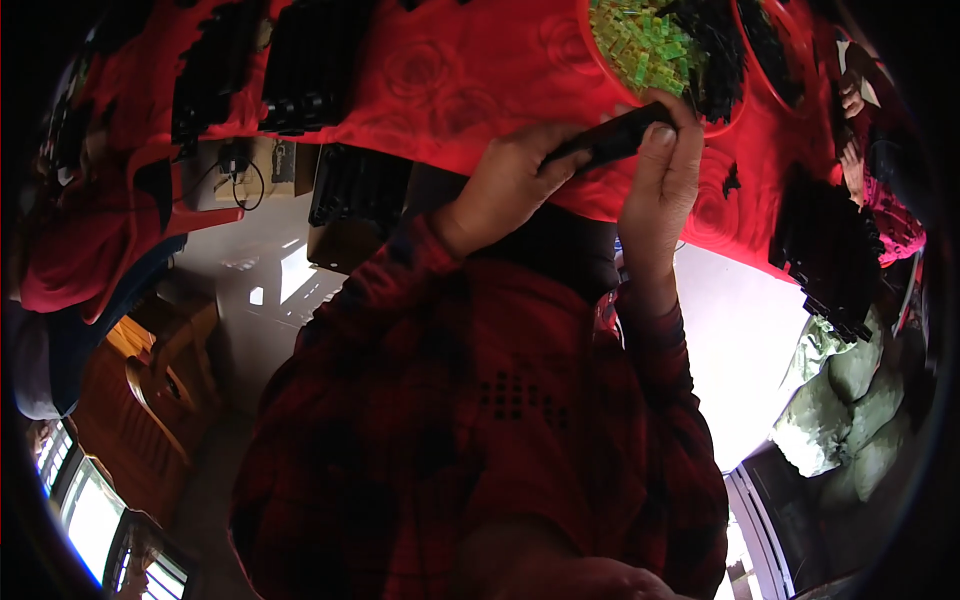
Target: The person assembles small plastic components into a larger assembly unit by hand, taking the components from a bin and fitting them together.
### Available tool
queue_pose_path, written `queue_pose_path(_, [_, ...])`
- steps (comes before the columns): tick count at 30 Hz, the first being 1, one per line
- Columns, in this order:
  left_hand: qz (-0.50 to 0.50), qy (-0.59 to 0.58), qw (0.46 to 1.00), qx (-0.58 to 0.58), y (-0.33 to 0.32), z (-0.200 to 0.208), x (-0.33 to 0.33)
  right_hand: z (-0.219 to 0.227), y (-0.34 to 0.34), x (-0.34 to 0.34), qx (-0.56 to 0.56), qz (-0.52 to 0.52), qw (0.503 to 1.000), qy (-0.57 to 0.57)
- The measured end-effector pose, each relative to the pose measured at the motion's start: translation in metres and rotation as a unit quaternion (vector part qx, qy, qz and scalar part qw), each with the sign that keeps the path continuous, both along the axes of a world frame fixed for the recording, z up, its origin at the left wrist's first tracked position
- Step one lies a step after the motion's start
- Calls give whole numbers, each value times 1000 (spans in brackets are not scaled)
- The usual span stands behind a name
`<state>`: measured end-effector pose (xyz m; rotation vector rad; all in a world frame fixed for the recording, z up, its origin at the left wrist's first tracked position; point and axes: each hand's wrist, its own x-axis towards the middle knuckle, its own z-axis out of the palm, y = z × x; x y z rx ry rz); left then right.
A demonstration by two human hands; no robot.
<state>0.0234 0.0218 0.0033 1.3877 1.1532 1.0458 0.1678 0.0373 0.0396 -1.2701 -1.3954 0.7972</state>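
Observation:
Between my two hands, above the near edge of the red-covered table (440, 100), is a long black bar-shaped piece (608, 138). My left hand (520, 180) is closed round its left end. At the other end my right hand (664, 160) grips it, thumb on top and fingers curled behind. Just beyond my right hand stands a round red tub (598, 52) holding small yellow-green translucent pieces (645, 45) and thin black pieces (715, 60). What exactly the black bar is, I cannot make out.
Stacks of black parts (310, 75) lie at the table's left, and a dark pile (825, 240) at its right edge. Another red tub (790, 50) is at the far right. An open box (350, 205) of black parts stands below. White sacks (845, 420) and people's hands (852, 165) appear rightward.

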Motion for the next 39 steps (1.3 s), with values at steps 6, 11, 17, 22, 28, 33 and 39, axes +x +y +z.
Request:
queue_pose_path(6, [-1, 26, 999, -21, 1, -8, 1, 2, -4, -2, -4, 4, 999, -38])
queue_pose_path(11, [-133, -170, 950, -227, 7, -5, -8, 0, 7, 9, -86, -17, 993, -80])
queue_pose_path(17, [-184, -330, 856, -354, 9, 0, -20, -12, 17, 22, -125, -2, 992, -32])
queue_pose_path(22, [-176, -363, 833, -378, 12, 3, -18, -14, 19, 21, -119, 3, 993, 15])
queue_pose_path(28, [-185, -395, 818, -374, 12, -4, -24, -18, 19, 19, -162, 6, 985, 63])
queue_pose_path(33, [-178, -380, 830, -369, 10, -2, -23, -19, 16, 23, -199, 37, 974, 103])
queue_pose_path(39, [-195, -366, 845, -339, 11, -6, -23, -25, 14, 25, -163, 9, 983, 82])
